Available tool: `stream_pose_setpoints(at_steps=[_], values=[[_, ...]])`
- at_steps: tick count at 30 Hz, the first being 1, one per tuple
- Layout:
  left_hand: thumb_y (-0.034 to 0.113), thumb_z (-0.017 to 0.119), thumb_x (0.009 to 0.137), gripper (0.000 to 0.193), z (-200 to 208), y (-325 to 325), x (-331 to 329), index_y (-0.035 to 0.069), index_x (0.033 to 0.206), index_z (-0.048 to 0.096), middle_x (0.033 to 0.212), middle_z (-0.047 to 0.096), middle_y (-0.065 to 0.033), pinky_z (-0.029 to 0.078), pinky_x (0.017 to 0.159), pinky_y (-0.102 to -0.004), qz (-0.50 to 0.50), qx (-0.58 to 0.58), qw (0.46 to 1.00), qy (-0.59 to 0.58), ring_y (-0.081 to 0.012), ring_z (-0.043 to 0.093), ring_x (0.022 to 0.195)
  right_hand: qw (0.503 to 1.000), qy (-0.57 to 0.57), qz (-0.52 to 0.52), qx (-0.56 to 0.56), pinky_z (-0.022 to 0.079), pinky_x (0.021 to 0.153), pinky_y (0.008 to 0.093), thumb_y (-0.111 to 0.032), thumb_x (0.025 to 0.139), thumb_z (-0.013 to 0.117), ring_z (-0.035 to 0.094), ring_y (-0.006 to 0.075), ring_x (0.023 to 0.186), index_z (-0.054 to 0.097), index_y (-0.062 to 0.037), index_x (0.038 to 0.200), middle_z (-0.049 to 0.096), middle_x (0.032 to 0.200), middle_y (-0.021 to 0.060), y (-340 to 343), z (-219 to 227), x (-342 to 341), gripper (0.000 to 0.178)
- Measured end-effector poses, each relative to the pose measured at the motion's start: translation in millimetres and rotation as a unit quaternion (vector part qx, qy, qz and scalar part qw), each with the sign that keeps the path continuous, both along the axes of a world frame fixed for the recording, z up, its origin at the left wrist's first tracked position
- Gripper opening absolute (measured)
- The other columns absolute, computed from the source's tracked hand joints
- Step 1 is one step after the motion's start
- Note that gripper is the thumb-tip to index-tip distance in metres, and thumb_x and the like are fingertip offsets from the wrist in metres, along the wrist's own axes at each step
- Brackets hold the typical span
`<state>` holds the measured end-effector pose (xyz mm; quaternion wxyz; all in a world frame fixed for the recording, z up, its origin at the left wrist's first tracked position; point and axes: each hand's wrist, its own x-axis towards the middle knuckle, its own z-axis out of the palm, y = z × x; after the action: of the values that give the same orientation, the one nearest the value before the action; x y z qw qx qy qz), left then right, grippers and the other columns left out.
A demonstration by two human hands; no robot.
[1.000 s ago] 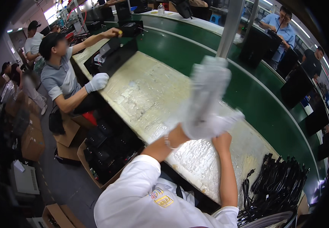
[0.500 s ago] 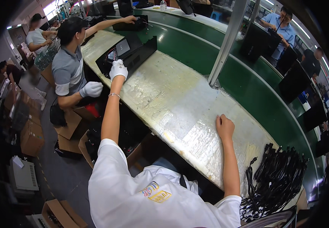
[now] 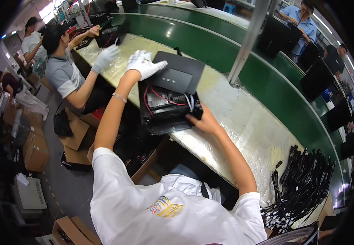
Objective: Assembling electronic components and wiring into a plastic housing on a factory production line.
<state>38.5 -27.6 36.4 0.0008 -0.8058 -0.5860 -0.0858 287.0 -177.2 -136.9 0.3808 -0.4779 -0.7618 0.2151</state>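
Note:
An open black computer case (image 3: 160,126) lies tilted across the bench's near edge, with red and white wires and finned metal parts inside. A flat dark panel (image 3: 177,67) stands over its far side. My left hand (image 3: 143,65), in a white glove, rests at the panel's left edge, its fingers spread and thumb stretched over the panel. At the case's right side my bare right hand (image 3: 204,119) grips the corner, thumb on the near side. Part of its fingers is hidden behind the case.
The film-covered bench (image 3: 242,143) runs beside a green conveyor (image 3: 283,98). A metal post (image 3: 248,45) rises between them. Black cables (image 3: 305,179) are heaped at right. Close on my left sits a co-worker (image 3: 64,65); cardboard boxes (image 3: 77,134) stand on the floor.
The case has come along the bench toward me and turned. My right hand has moved left from the bare bench onto it. The co-worker's gloved hand has risen above the bench.

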Motion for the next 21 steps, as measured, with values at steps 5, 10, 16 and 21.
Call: stream_pose_setpoints(at_steps=[5,10,16,21], values=[[0.073,0.054,0.08,0.088,-39,11,15,-0.002,0.127,0.058,0.132,0.054,-0.0246,0.037,0.107,-0.0384,-0.058,-0.108,0.975,-0.183,-0.0353,0.05,0.127,0.991,0.066,-0.047,-0.108,0.041,0.1,0.0451,0.002,0.079,0.053,0.05,0.0472,0.116,0.047,-0.0025,0.132,0.056,0.124,0.0264,-29,5,12,0.053],[0.025,0.076,0.078,0.035,-55,-62,58,-0.004,0.097,0.066,0.089,0.067,-0.0162,0.052,0.075,-0.0366,-0.16,-0.101,0.868,-0.458,-0.0263,0.066,0.082,0.982,0.096,-0.129,-0.095,0.041,0.102,0.0427,0.002,0.08,0.054,0.052,0.0433,0.115,0.04,-0.0002,0.139,0.053,0.125,0.027,-135,-4,26,0.061],[0.026,0.087,0.063,0.05,-68,-140,146,0.0,0.096,0.06,0.092,0.061,-0.0153,0.05,0.079,-0.0416,-0.42,-0.034,0.801,-0.425,-0.0333,0.061,0.087,0.956,0.118,-0.259,-0.073,0.033,0.109,0.0428,0.006,0.071,0.06,0.04,0.047,0.13,0.036,0.0062,0.141,0.042,0.136,0.029,-277,-17,52,0.074],[0.034,0.082,0.071,0.049,-53,-137,251,0.0,0.099,0.062,0.094,0.063,-0.0169,0.049,0.084,-0.0414,-0.436,-0.133,0.783,-0.423,-0.0334,0.062,0.092,0.896,0.193,-0.385,-0.112,0.025,0.115,0.0425,-0.014,0.086,0.06,0.034,0.0453,0.137,0.032,0.0139,0.139,0.04,0.14,0.0345,-298,-48,85,0.066]])
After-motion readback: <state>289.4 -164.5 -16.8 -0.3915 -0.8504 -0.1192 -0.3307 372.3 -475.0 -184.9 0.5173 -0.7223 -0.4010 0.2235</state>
